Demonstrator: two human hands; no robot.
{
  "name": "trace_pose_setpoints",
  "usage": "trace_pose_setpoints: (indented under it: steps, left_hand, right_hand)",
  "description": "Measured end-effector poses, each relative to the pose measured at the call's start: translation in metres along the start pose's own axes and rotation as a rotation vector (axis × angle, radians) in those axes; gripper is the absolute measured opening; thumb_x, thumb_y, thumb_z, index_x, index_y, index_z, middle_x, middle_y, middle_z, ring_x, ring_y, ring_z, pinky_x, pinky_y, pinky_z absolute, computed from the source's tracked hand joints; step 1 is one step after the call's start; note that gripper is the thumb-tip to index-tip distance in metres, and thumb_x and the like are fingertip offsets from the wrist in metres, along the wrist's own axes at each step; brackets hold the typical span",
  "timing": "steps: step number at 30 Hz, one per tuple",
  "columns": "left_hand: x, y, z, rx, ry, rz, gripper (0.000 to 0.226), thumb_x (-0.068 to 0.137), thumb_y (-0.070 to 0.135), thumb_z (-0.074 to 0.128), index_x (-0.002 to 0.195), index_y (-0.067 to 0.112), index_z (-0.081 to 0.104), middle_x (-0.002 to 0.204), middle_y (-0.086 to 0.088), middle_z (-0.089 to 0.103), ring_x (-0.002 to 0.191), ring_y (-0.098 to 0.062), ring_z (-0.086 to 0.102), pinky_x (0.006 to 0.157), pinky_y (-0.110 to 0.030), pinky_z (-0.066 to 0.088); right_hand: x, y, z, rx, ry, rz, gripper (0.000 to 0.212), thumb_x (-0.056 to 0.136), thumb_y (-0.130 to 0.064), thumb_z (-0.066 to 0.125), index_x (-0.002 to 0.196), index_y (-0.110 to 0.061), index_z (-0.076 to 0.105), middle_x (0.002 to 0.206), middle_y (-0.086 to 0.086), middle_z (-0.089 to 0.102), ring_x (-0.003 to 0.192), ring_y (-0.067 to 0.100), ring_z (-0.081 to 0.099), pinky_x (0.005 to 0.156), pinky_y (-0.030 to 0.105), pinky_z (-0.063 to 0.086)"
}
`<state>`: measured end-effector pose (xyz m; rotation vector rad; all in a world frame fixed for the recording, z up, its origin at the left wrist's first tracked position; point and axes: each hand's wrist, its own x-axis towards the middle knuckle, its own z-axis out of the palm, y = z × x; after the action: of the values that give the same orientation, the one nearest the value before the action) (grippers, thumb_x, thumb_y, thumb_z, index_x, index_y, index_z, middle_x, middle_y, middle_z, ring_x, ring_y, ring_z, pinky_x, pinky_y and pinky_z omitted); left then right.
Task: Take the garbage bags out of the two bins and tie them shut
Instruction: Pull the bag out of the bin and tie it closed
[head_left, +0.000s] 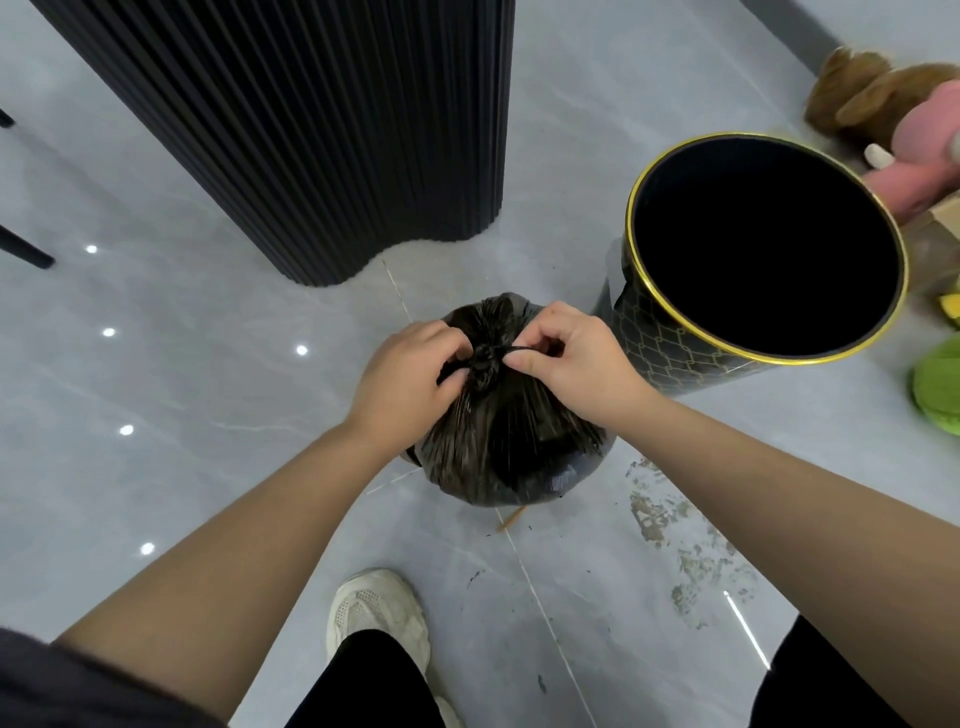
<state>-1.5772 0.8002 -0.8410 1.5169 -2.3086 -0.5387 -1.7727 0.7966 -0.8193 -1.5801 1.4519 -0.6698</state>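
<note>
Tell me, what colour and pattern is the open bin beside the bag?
The bin is black with a thin gold lattice and gold rim; head view.

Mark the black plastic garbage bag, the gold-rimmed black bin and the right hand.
black plastic garbage bag (509, 441): head view, gathered side below knot.
gold-rimmed black bin (660, 340): head view, patterned outer wall.
right hand (582, 364): head view, its back.

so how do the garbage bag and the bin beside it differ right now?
The garbage bag is knotted at its top; the bin stands open, no liner over its rim. The garbage bag is soft, wrinkled plastic; the bin is rigid with gold trim. The left hand and right hand pinch the garbage bag's knot; nothing touches the bin. Both are black, on the grey floor.
</note>
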Motion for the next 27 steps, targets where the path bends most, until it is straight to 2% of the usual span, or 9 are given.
trace_pose_setpoints:
  steps: [5, 8, 11, 15, 19, 22, 24, 27]
  left_hand:
    - [0.004, 0.002, -0.003, 0.039, -0.059, 0.027, 0.002, 0.084, 0.012, 0.059, 0.085, 0.013, 0.058, 0.083, 0.000, 0.059, 0.075, -0.021, 0.054, 0.063, -0.036, 0.046]
    - [0.001, 0.007, -0.018, 0.069, -0.113, 0.080, 0.008, 0.082, 0.007, 0.059, 0.078, 0.011, 0.053, 0.075, -0.002, 0.056, 0.069, -0.023, 0.052, 0.060, -0.036, 0.044]
    - [-0.005, 0.017, -0.047, 0.071, -0.088, 0.036, 0.010, 0.081, 0.005, 0.060, 0.076, 0.010, 0.053, 0.074, -0.003, 0.055, 0.067, -0.022, 0.050, 0.060, -0.030, 0.038]
    - [-0.014, 0.040, -0.102, 0.130, -0.086, -0.009, 0.014, 0.077, 0.004, 0.063, 0.072, 0.009, 0.051, 0.068, -0.004, 0.053, 0.060, -0.021, 0.049, 0.057, -0.029, 0.035]
    - [-0.027, 0.074, -0.171, 0.131, -0.056, -0.098, 0.018, 0.069, -0.001, 0.066, 0.070, 0.007, 0.050, 0.061, -0.005, 0.051, 0.054, -0.021, 0.045, 0.052, -0.028, 0.030]
    - [-0.042, 0.105, -0.225, 0.116, -0.069, -0.197, 0.016, 0.070, 0.000, 0.067, 0.077, 0.006, 0.054, 0.064, -0.006, 0.055, 0.056, -0.023, 0.049, 0.047, -0.031, 0.037]
    - [-0.052, 0.126, -0.263, 0.125, -0.078, -0.228, 0.011, 0.073, 0.002, 0.065, 0.080, 0.007, 0.057, 0.068, -0.006, 0.057, 0.061, -0.025, 0.053, 0.050, -0.033, 0.042]
    - [-0.070, 0.152, -0.325, 0.115, -0.041, -0.266, 0.006, 0.075, 0.005, 0.063, 0.079, 0.008, 0.060, 0.072, -0.006, 0.058, 0.067, -0.026, 0.055, 0.056, -0.035, 0.043]
  right_hand:
    - [0.005, 0.007, -0.007, -0.260, -0.152, 0.088, 0.014, 0.082, -0.022, 0.072, 0.075, -0.019, 0.060, 0.088, -0.003, 0.052, 0.074, 0.006, 0.050, 0.071, 0.020, 0.040]
    - [0.007, -0.002, -0.006, -0.355, -0.242, 0.107, 0.019, 0.080, -0.024, 0.073, 0.073, -0.019, 0.056, 0.089, 0.000, 0.050, 0.076, 0.015, 0.052, 0.070, 0.026, 0.040]
    - [0.006, -0.030, -0.008, -0.378, -0.257, 0.069, 0.018, 0.079, -0.021, 0.071, 0.075, -0.015, 0.055, 0.093, 0.003, 0.047, 0.079, 0.018, 0.049, 0.069, 0.027, 0.037]
    - [-0.001, -0.087, -0.021, -0.351, -0.290, 0.040, 0.016, 0.078, -0.018, 0.067, 0.072, -0.018, 0.052, 0.088, 0.000, 0.044, 0.080, 0.017, 0.045, 0.071, 0.027, 0.034]
    - [-0.017, -0.161, -0.039, -0.338, -0.311, 0.015, 0.032, 0.077, -0.019, 0.066, 0.061, -0.029, 0.040, 0.076, -0.010, 0.037, 0.079, 0.014, 0.043, 0.071, 0.026, 0.030]
    - [-0.036, -0.218, -0.059, -0.347, -0.351, 0.030, 0.037, 0.077, -0.019, 0.065, 0.059, -0.033, 0.035, 0.075, -0.011, 0.036, 0.082, 0.014, 0.043, 0.071, 0.025, 0.030]
    - [-0.050, -0.259, -0.072, -0.355, -0.372, 0.034, 0.037, 0.077, -0.020, 0.066, 0.059, -0.033, 0.036, 0.076, -0.009, 0.037, 0.082, 0.014, 0.043, 0.071, 0.025, 0.030]
    - [-0.072, -0.324, -0.089, -0.375, -0.394, 0.051, 0.035, 0.078, -0.025, 0.066, 0.061, -0.035, 0.037, 0.087, -0.003, 0.044, 0.083, 0.015, 0.046, 0.076, 0.030, 0.039]
